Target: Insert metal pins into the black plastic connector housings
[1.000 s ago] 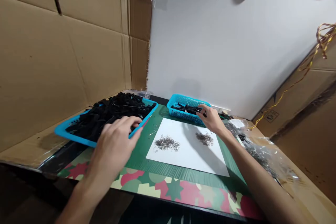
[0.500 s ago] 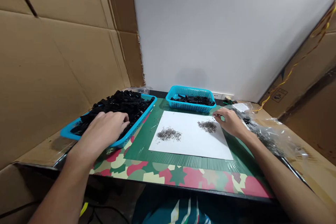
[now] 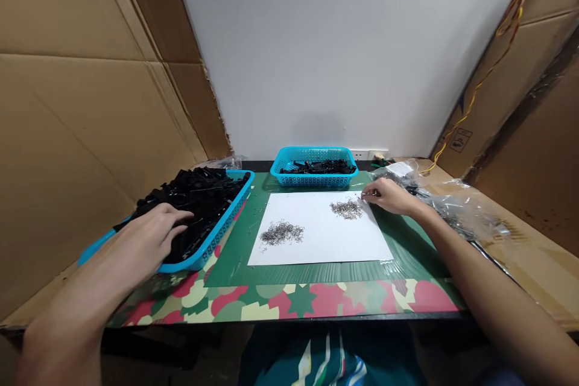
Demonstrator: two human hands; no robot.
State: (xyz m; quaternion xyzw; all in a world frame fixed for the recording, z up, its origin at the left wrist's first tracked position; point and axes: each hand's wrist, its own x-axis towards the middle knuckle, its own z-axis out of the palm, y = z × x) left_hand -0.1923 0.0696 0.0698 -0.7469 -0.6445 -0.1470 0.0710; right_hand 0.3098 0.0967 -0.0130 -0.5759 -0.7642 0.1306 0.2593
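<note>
My left hand (image 3: 156, 229) reaches over the large blue basket (image 3: 226, 220) heaped with black strip-like pieces (image 3: 190, 193). Its thumb and fingers are apart, and I see nothing between them. My right hand (image 3: 386, 195) is at the upper right corner of a white sheet (image 3: 316, 247), with thumb and fingertips pinched together. Whatever may be in that pinch is too small to make out. Beside it on the sheet is a pile of tiny wire-like metal pieces (image 3: 347, 209). A second, similar pile (image 3: 282, 233) lies at the sheet's left.
Against the wall stands a smaller blue basket (image 3: 312, 180) with black pieces inside. Clear plastic bags (image 3: 465, 217) of small parts lie to the right. Cardboard panels (image 3: 90, 96) rise on both sides. A twisted yellow cord (image 3: 479, 84) hangs at the right.
The view has shifted. My left hand has drawn back a little toward the basket's near side, its fingers now spread. My right hand stays by the sheet's corner, its fingers pointing lower.
</note>
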